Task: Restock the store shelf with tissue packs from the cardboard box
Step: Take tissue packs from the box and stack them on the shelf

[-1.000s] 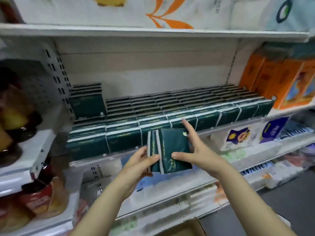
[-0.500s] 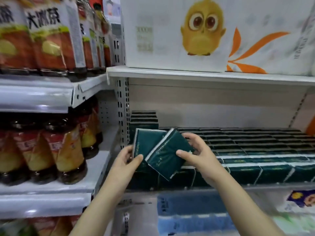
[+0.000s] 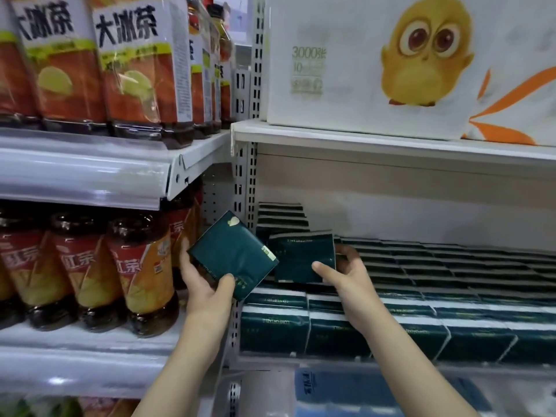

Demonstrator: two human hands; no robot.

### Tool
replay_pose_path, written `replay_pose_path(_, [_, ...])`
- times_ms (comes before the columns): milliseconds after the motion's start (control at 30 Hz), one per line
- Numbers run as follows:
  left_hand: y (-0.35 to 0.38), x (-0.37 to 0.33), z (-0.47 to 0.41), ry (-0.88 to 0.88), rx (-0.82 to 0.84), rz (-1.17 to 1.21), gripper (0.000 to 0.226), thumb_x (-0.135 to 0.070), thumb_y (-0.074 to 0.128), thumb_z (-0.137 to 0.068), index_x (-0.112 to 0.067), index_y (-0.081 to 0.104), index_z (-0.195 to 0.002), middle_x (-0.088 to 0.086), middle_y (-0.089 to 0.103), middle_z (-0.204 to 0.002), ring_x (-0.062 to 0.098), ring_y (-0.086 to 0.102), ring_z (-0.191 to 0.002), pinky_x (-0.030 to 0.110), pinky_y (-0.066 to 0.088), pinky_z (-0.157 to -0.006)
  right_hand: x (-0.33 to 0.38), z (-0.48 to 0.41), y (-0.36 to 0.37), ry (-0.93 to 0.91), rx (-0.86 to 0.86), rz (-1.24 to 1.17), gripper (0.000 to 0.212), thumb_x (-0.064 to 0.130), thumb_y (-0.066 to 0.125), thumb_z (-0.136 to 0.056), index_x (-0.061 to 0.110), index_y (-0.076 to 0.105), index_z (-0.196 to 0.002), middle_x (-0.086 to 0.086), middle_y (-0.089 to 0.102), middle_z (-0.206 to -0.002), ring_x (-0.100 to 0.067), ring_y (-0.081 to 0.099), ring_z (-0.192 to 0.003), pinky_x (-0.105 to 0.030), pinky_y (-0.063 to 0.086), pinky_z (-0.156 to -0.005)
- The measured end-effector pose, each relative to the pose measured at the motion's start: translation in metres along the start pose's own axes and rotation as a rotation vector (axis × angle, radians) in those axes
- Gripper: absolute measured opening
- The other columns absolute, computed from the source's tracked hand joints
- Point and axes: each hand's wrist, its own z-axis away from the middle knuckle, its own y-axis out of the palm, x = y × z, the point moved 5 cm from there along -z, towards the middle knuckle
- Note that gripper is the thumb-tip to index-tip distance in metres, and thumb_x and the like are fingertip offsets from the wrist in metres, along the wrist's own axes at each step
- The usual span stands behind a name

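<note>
My left hand (image 3: 203, 281) grips a dark green tissue pack (image 3: 231, 257), tilted, in front of the shelf upright. My right hand (image 3: 346, 276) holds a second dark green tissue pack (image 3: 302, 257) just above the rows of matching packs (image 3: 421, 296) lying on the white shelf (image 3: 301, 361). A short stack of the same packs (image 3: 281, 216) rises at the shelf's back left corner. The cardboard box is out of view.
Bottled tea (image 3: 141, 266) fills the shelves to the left, beyond the perforated upright (image 3: 243, 188). A large white tissue carton with a yellow chick (image 3: 391, 61) sits on the shelf above. Blue packs (image 3: 346, 395) lie on the shelf below.
The view has swung up and left. The two packs, held together before, are now apart, one in each hand; the right one has moved toward the shelf's left end.
</note>
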Motion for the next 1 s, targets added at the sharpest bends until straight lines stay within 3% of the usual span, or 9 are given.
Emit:
replay_pose_path(67, [-0.002, 0.004, -0.002, -0.001, -0.023, 0.033, 0.093, 0.008, 0.047, -0.091, -0.074, 0.015, -0.123, -0.001, 0.034, -0.151, 0.020, 0.044, -0.132, 0.059, 0.039, -0.106, -0.001, -0.003, 0.006, -0.006, 0.012, 0.066, 0.050, 0.022, 0.078, -0.081, 0.025, 0.051, -0.123, -0.001, 0.067, -0.118, -0.020, 0.065, -0.106, -0.041, 0.051, -0.097])
replay_pose_path(133, [-0.005, 0.007, -0.004, -0.007, -0.049, 0.053, 0.088, 0.008, 0.048, -0.090, -0.069, 0.020, -0.122, 0.000, 0.037, -0.148, 0.021, 0.046, -0.129, 0.061, 0.041, -0.103, -0.001, -0.006, 0.011, -0.036, 0.019, 0.152, 0.052, 0.031, 0.080, -0.075, 0.027, 0.053, -0.120, 0.002, 0.067, -0.115, -0.020, 0.065, -0.104, -0.041, 0.052, -0.095])
replay_pose_path(300, [-0.004, 0.011, -0.005, -0.024, -0.055, 0.116, 0.078, 0.002, 0.054, -0.086, -0.065, 0.028, -0.117, 0.003, 0.044, -0.140, 0.024, 0.052, -0.124, 0.061, 0.043, -0.100, -0.004, -0.017, 0.020, -0.075, -0.048, 0.248, 0.035, 0.019, 0.077, -0.082, 0.029, 0.051, -0.104, 0.000, 0.069, -0.103, -0.020, 0.068, -0.092, -0.020, 0.052, -0.072])
replay_pose_path(367, [-0.005, 0.014, -0.007, -0.045, -0.063, 0.127, 0.074, 0.006, 0.052, -0.089, -0.055, 0.027, -0.123, 0.002, 0.047, -0.137, 0.024, 0.054, -0.121, 0.061, 0.044, -0.099, -0.007, -0.021, 0.021, -0.059, -0.073, 0.271, 0.046, 0.019, 0.077, -0.081, 0.030, 0.045, -0.112, -0.004, 0.068, -0.106, -0.022, 0.068, -0.093, -0.021, 0.051, -0.070])
replay_pose_path(467, [-0.006, 0.018, -0.009, -0.064, -0.067, 0.131, 0.068, 0.006, 0.051, -0.090, -0.053, 0.032, -0.117, 0.000, 0.049, -0.132, 0.023, 0.056, -0.117, 0.060, 0.046, -0.097, -0.007, -0.025, 0.024, -0.045, -0.081, 0.304, 0.060, 0.017, 0.076, -0.082, 0.024, 0.041, -0.130, -0.003, 0.066, -0.110, -0.020, 0.067, -0.093, -0.014, 0.049, -0.065])
replay_pose_path(533, [-0.005, 0.019, -0.009, -0.074, -0.064, 0.131, 0.068, 0.005, 0.051, -0.090, -0.057, 0.034, -0.111, -0.003, 0.050, -0.128, 0.022, 0.057, -0.115, 0.058, 0.048, -0.096, -0.006, -0.027, 0.026, -0.047, -0.079, 0.344, 0.065, 0.017, 0.076, -0.083, 0.022, 0.039, -0.137, -0.002, 0.063, -0.113, -0.018, 0.064, -0.096, -0.014, 0.047, -0.067])
replay_pose_path(867, [-0.003, 0.022, -0.011, -0.102, -0.063, 0.156, 0.064, 0.008, 0.052, -0.089, -0.043, 0.030, -0.122, -0.003, 0.052, -0.123, 0.021, 0.057, -0.113, 0.058, 0.047, -0.098, -0.005, -0.031, 0.036, -0.086, -0.075, 0.463, 0.068, 0.019, 0.078, -0.081, 0.018, 0.043, -0.139, -0.001, 0.058, -0.125, -0.010, 0.052, -0.100, -0.019, 0.042, -0.080])
replay_pose_path(1000, [-0.004, 0.022, -0.010, -0.109, -0.048, 0.165, 0.064, 0.006, 0.053, -0.089, -0.045, 0.030, -0.121, 0.000, 0.051, -0.129, 0.021, 0.058, -0.113, 0.057, 0.048, -0.096, -0.005, -0.028, 0.032, -0.078, -0.097, 0.432, 0.071, 0.023, 0.079, -0.080, 0.021, 0.042, -0.140, -0.004, 0.056, -0.132, -0.017, 0.057, -0.109, -0.025, 0.049, -0.086])
